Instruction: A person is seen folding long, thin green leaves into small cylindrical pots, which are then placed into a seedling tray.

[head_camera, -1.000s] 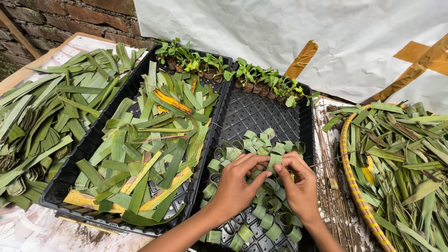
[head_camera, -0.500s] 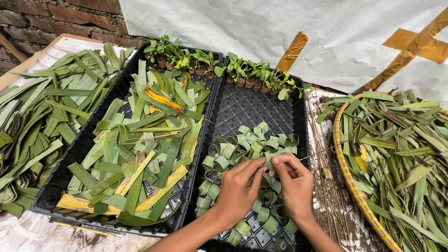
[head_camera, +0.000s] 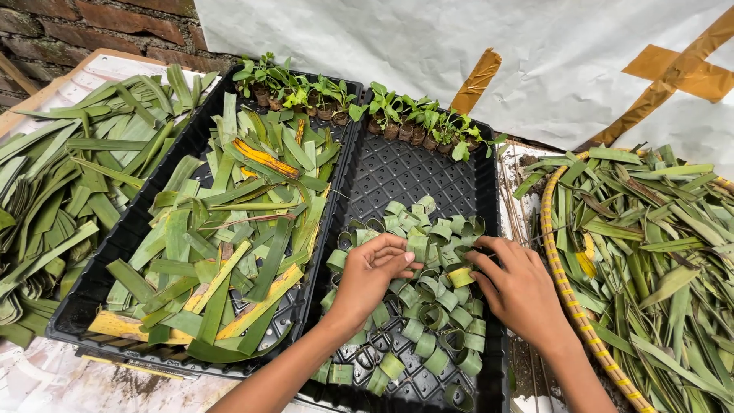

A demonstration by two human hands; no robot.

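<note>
left hand (head_camera: 371, 275) pinching leaf ring (head_camera: 417, 246) | right hand (head_camera: 520, 287) pinching yellowish ring (head_camera: 461, 276) (keeps loops from uncurling) | black tray (head_camera: 417, 172) centre

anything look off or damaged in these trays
A few leaf strips in the left black tray are yellowed and brown-streaked among the green ones. Soil smears mark the white surface below it. The leaf rings by both hands look orderly.

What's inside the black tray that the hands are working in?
The right-hand black tray holds many small rings of rolled green leaf, with potted seedlings along its far end. Left hand and right hand rest among the rings, hiding whatever lies beneath them.
</note>
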